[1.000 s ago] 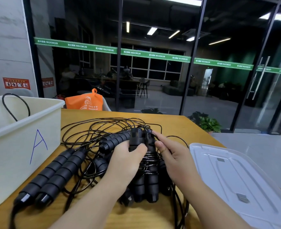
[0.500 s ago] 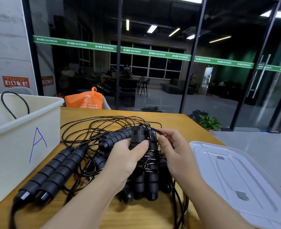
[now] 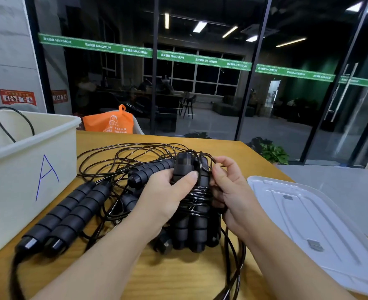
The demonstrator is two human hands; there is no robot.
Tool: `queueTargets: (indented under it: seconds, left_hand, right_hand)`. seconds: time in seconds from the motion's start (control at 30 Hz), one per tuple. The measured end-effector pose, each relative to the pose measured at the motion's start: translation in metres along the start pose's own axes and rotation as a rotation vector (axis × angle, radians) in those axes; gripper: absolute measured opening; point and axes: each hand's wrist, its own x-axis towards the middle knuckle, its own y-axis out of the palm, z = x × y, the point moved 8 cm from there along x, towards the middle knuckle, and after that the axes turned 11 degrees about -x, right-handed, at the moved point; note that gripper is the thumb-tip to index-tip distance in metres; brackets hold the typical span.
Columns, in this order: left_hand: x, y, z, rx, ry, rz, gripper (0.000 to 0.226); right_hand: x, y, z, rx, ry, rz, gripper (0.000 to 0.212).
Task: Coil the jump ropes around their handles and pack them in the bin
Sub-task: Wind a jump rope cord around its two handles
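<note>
My left hand (image 3: pixel 168 195) grips a pair of black foam handles (image 3: pixel 191 226) held upright, with thin black rope (image 3: pixel 197 194) coiled several times around their middle. My right hand (image 3: pixel 228 187) pinches that rope at the top of the handles, fingers curled on it. A second pair of handles (image 3: pixel 64 215) lies flat by the white bin marked A (image 3: pixel 27 169), which stands at the left with a rope loop (image 3: pixel 12 122) sticking out of it. A third pair (image 3: pixel 150 169) lies behind my left hand. Loose rope loops (image 3: pixel 124 156) spread over the wooden table (image 3: pixel 178 278).
A translucent white bin lid (image 3: pixel 313 230) lies flat at the right, past the table's edge line. An orange bag (image 3: pixel 109 122) sits behind the table's far edge. Glass walls stand beyond. Slack rope (image 3: pixel 235 256) trails toward me between my arms.
My right hand has shifted a little up and toward the handle tops while working the rope. My left hand keeps its grip in the same place.
</note>
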Motion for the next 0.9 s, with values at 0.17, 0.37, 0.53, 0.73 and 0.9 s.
queueTargets:
  seconds: [0.17,0.37,0.53,0.73,0.9]
  left_hand:
    - [-0.001,0.001,0.0,-0.013,-0.017,0.024,0.018]
    - [-0.003,0.002,-0.003,0.025,-0.009,0.038,0.016]
    - [-0.004,0.001,-0.004,-0.024,-0.031,0.026,0.02]
    - [-0.006,0.004,-0.005,-0.014,-0.029,0.03,0.029]
    - [-0.005,-0.001,-0.007,-0.062,-0.032,-0.077,0.027]
  right_hand:
    - [-0.001,-0.004,0.001,0.023,-0.01,-0.047,0.021]
    - [0.0,-0.007,0.004,-0.032,-0.082,-0.021,0.02]
    - [-0.003,-0.009,0.022,-0.26,-0.256,-0.078,0.015]
    - [-0.017,0.006,0.045,-0.508,-0.479,-0.06,0.023]
    - [-0.024,0.025,0.042,-0.674,-0.507,0.035,0.036]
